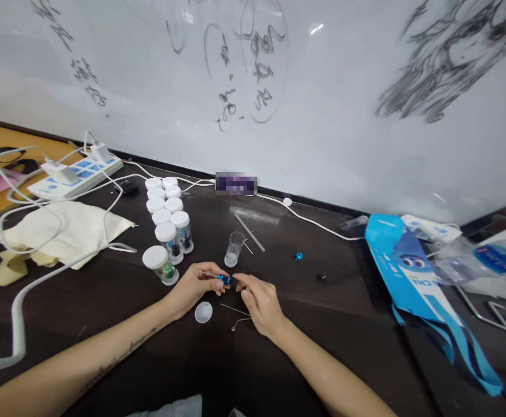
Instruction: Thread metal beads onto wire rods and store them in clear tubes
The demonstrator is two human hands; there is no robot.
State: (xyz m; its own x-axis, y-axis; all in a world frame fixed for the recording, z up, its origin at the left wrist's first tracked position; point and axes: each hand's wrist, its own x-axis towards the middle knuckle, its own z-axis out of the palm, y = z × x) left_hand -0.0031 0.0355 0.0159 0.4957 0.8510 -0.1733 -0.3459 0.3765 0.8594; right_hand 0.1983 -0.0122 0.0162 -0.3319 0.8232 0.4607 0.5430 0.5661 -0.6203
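Observation:
My left hand [197,285] pinches a small blue part [224,279] between thumb and fingertips. A thin wire-like rod sticks out by its fingers. My right hand [259,301] holds a small black piece [234,284] against the blue part; their exact kind is too small to make out. Behind the hands stands an open clear plastic jar [234,248]. A white round lid [203,312] lies in front of my left hand. Thin metal wires [234,308], one with a looped end, lie beside my right hand.
Several white-capped jars [161,217] stand in two rows at left. A grey stick [249,233], another blue part [299,256] and a black part [321,277] lie beyond. A power strip [79,176], pale cloth [66,229], blue bag [403,260] and plastic bottle [491,259] flank them.

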